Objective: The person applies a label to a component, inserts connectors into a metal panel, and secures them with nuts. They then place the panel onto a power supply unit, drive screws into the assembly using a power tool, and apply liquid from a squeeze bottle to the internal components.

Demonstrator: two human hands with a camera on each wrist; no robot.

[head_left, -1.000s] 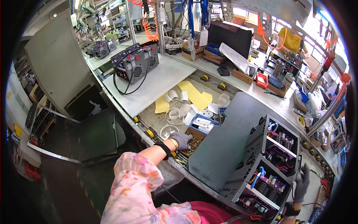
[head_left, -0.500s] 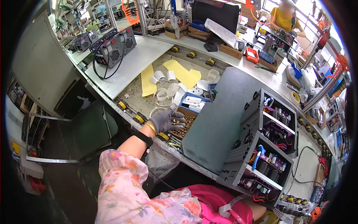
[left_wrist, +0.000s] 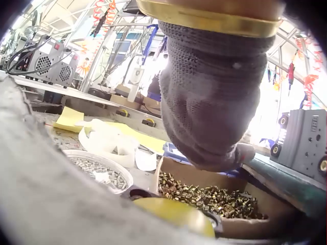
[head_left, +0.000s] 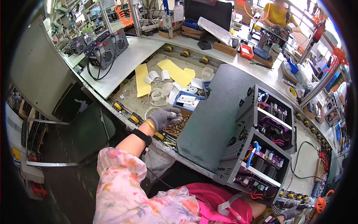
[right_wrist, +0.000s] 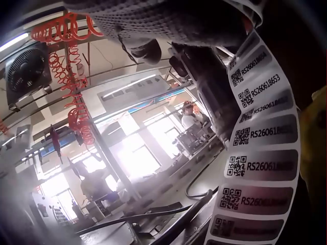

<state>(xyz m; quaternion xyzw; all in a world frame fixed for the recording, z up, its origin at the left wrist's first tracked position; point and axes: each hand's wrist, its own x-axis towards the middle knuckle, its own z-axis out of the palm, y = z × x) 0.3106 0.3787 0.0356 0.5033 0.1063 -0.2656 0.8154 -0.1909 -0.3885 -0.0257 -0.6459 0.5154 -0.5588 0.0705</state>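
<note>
In the head view my left hand, in a grey glove, is over a cardboard box of small brass-coloured screws. Its fingers are curled in, and a few of those screws appear to be in its grasp, mostly hidden by the glove. My right hand, also gloved, is low at the right edge, close to an orange coiled cord. What its fingers do there I cannot tell. Beside that hand, in the right wrist view, hangs a strip of white labels with printed codes.
Two open grey-black units with wiring stand right of a dark green board. Behind the screws are a blue tray with white packets and yellow sheets. A round tub of silvery parts sits left of the box. Another person works opposite.
My left hand reached into the screws, lifted with some in its turned-up palm, and now has its fingers curled more. The right hand went from beside the units to lower right. The head view shifted.
</note>
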